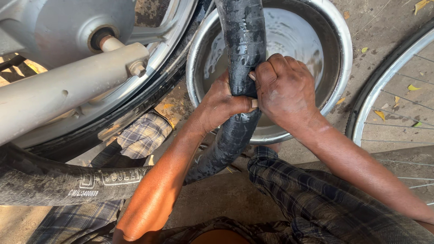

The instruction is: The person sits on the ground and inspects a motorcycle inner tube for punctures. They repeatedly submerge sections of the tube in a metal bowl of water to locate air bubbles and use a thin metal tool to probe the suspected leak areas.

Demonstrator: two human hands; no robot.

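Bright daylight, sharp focus, soft shadows

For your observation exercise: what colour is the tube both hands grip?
Black inner tube, wet and glossy, seen in the head view.

The inner tube (242,54) is wet glossy black; the basin (337,40) is shiny silver steel; the swingarm (68,88) is matte grey; the checked cloth (325,199) shows dark blue-grey plaid; the bicycle rim (375,97) is silver

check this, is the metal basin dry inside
No, the metal basin holds water, its surface showing ripples and glare beside the black inner tube that the left hand and right hand grip.
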